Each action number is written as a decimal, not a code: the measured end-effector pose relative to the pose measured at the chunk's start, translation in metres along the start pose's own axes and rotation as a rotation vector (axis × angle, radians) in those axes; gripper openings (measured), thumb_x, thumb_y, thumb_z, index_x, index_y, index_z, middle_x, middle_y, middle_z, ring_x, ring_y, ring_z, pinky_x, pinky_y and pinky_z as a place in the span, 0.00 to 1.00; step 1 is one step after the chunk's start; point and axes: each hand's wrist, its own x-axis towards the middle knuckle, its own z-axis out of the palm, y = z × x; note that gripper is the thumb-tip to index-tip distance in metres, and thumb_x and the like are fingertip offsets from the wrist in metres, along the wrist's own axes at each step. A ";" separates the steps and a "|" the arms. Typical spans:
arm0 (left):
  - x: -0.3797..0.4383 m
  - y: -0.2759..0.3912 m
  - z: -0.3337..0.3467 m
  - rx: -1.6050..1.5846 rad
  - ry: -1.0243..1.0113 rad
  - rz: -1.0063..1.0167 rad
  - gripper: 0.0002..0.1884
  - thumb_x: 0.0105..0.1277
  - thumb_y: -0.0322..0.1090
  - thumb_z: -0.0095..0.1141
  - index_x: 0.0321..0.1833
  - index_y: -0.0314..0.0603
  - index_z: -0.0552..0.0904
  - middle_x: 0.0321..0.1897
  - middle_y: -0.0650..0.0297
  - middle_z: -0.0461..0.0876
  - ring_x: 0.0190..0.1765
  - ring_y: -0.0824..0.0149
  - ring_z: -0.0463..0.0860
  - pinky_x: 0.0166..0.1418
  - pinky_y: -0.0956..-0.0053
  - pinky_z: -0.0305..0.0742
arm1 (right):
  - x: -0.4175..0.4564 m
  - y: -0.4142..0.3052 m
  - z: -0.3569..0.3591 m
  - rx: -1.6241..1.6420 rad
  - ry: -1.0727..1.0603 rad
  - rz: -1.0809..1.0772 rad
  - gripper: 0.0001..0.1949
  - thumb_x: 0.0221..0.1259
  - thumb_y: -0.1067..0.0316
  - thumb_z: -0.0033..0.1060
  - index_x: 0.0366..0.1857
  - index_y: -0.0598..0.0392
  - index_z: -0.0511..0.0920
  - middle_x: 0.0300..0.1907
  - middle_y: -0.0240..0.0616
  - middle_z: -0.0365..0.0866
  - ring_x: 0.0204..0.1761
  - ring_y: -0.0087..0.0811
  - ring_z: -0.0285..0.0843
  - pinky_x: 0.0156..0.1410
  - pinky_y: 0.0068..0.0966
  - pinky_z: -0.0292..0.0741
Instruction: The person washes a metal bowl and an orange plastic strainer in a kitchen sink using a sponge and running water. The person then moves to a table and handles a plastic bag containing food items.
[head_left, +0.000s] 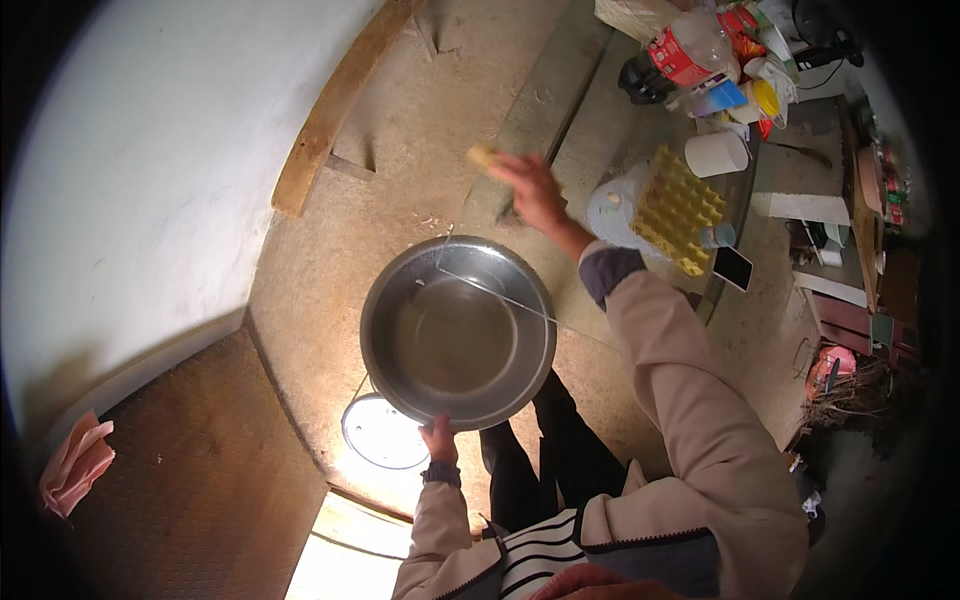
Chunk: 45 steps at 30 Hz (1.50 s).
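Note:
My left hand (441, 439) grips the near rim of a wide metal basin (457, 330), thumb over the edge. A small pale fleck (420, 283) sticks to the basin's inner wall; whether shallow water covers its bottom I cannot tell. Out over the table, my right hand (534, 187) is blurred by motion. Its fingertips hold a small yellowish piece (481, 155), too blurred to name. A clear glass tabletop (517, 180) reaches over part of the basin, its corner crossing the rim in view. Behind the basin, a white enamel-like basin (386, 435) stands in bright sunlight on the floor.
On the table are a yellow egg tray (675, 210), a plastic bag (619, 206), a white roll (716, 155), a phone (733, 268) and a red-labelled plastic bottle (682, 60). A wooden bench (330, 112) lines the wall. A woven panel (187, 450) stands at lower left.

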 end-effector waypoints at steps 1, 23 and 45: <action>-0.003 0.003 0.004 0.006 0.002 -0.004 0.27 0.62 0.39 0.65 0.58 0.36 0.67 0.48 0.57 0.77 0.44 0.64 0.79 0.38 0.71 0.77 | -0.019 -0.021 0.001 0.093 -0.070 -0.024 0.31 0.45 0.90 0.55 0.54 0.44 0.85 0.61 0.29 0.81 0.52 0.40 0.76 0.58 0.34 0.74; -0.007 -0.012 -0.030 0.154 -0.116 0.044 0.28 0.58 0.42 0.66 0.53 0.31 0.69 0.45 0.55 0.78 0.41 0.65 0.80 0.36 0.70 0.77 | -0.056 -0.111 -0.003 0.362 -0.261 -0.119 0.22 0.53 0.83 0.60 0.48 0.41 0.87 0.53 0.28 0.87 0.50 0.38 0.80 0.59 0.36 0.76; -0.007 -0.038 -0.019 -0.026 -0.059 0.001 0.26 0.58 0.35 0.63 0.58 0.33 0.71 0.49 0.54 0.79 0.46 0.62 0.81 0.40 0.68 0.80 | 0.047 -0.150 0.054 -0.078 -1.191 -0.106 0.09 0.56 0.64 0.61 0.37 0.45 0.88 0.41 0.38 0.90 0.46 0.42 0.88 0.49 0.41 0.82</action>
